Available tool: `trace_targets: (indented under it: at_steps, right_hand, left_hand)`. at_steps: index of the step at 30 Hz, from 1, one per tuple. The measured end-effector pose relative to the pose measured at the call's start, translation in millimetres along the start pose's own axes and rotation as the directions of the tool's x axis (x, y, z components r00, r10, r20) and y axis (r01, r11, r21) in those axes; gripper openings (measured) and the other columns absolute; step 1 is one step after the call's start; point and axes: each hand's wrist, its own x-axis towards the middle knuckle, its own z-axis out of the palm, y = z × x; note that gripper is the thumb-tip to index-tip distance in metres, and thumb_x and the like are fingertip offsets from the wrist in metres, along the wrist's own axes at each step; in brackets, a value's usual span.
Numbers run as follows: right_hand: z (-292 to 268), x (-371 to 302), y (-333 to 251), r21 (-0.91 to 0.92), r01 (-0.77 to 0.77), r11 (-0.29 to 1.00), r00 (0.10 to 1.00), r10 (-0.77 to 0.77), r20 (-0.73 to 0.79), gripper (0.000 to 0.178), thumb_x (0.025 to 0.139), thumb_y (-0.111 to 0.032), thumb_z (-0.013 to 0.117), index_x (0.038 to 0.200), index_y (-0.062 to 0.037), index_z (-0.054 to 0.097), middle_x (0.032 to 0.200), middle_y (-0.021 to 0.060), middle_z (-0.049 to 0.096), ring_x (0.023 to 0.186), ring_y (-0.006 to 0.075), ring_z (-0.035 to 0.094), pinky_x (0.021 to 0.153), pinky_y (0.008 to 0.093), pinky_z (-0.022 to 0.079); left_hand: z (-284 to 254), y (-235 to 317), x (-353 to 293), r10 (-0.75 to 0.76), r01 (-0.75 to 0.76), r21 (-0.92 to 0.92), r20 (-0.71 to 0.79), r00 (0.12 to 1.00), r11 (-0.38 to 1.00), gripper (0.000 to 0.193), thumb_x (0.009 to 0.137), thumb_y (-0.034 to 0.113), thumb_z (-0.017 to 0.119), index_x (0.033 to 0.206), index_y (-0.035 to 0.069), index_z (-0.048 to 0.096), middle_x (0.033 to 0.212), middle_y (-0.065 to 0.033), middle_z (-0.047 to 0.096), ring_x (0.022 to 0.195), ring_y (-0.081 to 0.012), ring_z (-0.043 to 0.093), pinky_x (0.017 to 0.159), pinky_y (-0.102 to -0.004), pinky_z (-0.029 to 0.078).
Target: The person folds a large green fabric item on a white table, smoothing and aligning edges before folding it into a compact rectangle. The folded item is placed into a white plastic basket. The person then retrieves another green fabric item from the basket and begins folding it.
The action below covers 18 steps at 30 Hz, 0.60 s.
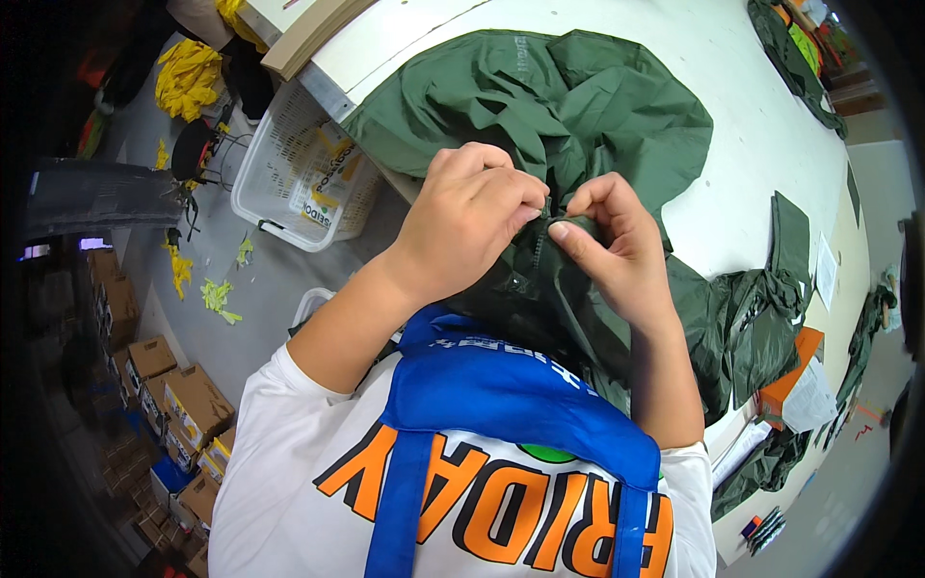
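Head view, looking down past a person's blue apron (511,380): two bare hands meet over green cloth (626,106), a thin, slightly shiny sheet. It spreads across the near left part of a white table (761,173) and drapes over its edge toward the person's lap, an arrangement that seems to let the table carry most of its weight.

The left hand (472,217) has its thumb and fingertips pinched together on a gathered bit of cloth. Just beside it, the right hand (617,250) clamps a dark fold between thumb and forefinger. Held so close, the two grips probably keep that small stretch steady between them; the fingers hide exactly what lies there.

At the right, more green cloth lies bunched near an orange box (792,371), within reach, I judge. On the left, a white basket (289,116) stands below the table's corner, perhaps to keep the top free.
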Motion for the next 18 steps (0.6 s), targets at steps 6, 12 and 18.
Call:
trace_targets:
  at_steps: [6,12,18]
  right_hand:
    - [-6,-2,-1,-0.048,-0.041,0.998,0.999,0.041,0.0,0.019,0.082,-0.004,0.067,0.092,-0.0019,0.051,0.082,-0.0003,0.056,0.078,0.0058,0.052,0.07,0.0213,0.043]
    - [-9,-1,5,-0.103,0.058,0.993,0.99,-0.071,-0.124,0.018,0.083,-0.005,0.067,0.092,-0.0018,0.052,0.08,0.0029,0.059,0.075,0.0086,0.055,0.069,0.0236,0.045]
    - [-6,5,3,-0.236,0.162,0.958,0.909,-0.239,-0.343,0.016,0.085,-0.006,0.065,0.093,-0.0017,0.053,0.08,0.0038,0.059,0.076,0.0101,0.055,0.07,0.0237,0.046]
  left_hand:
    - [2,4,4,0.03,-0.03,-0.001,-0.013,0.999,1.0,0.018,0.074,0.004,0.069,0.088,0.009,0.059,0.094,0.0013,0.068,0.085,-0.0219,0.055,0.077,-0.0327,0.039]
    - [6,9,12,0.066,-0.062,-0.056,0.088,0.994,0.997,0.018,0.073,0.007,0.07,0.086,0.01,0.059,0.098,0.0003,0.067,0.092,-0.0243,0.055,0.08,-0.0357,0.039]
    - [9,-8,43,-0.027,0.046,-0.095,0.189,0.982,0.994,0.011,0.08,0.018,0.067,0.086,0.01,0.065,0.086,-0.0009,0.065,0.089,-0.0234,0.057,0.079,-0.0365,0.04]
